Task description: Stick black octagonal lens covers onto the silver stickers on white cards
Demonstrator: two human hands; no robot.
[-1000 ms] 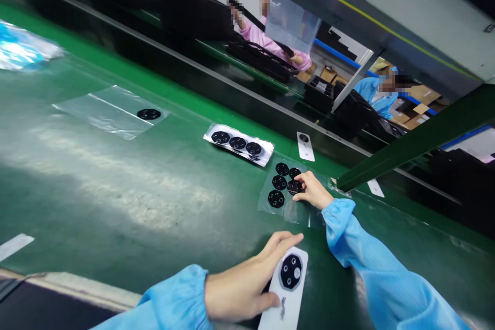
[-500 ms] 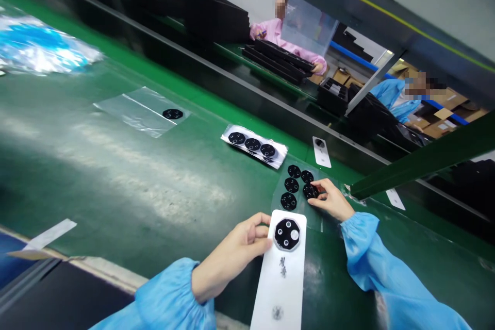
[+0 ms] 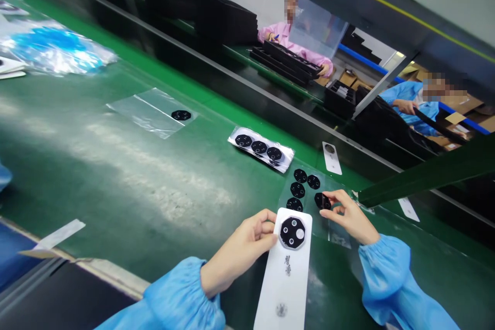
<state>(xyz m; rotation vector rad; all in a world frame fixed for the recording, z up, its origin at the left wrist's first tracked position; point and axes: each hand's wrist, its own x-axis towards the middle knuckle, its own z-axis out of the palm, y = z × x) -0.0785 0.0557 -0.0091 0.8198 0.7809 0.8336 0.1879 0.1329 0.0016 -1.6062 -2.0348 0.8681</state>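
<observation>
My left hand [image 3: 247, 245] pinches the left edge of a long white panel [image 3: 285, 286] near its top end. The panel carries a black octagonal piece [image 3: 293, 233] with several round spots, some dark lettering and a small round emblem below. To the right, my right hand [image 3: 350, 214] holds a black octagonal sticker [image 3: 322, 201] between thumb and fingertips, just above a clear plastic sheet [image 3: 309, 227]. Several more black octagonal stickers [image 3: 297, 189] lie on that sheet, the lowest partly hidden behind the panel's top edge.
Beyond the sheet lies a white packet [image 3: 261, 149] with three black octagons. A clear bag [image 3: 152, 113] with one octagon is farther left, near blue-and-clear plastic wrapping [image 3: 58, 49]. A green post [image 3: 417, 178] rises at right. Two people work across the bench among black trays [image 3: 286, 64].
My right hand has drawn one black octagonal sticker away from the others, to the right. My left hand keeps its hold on the panel. The view has shifted slightly.
</observation>
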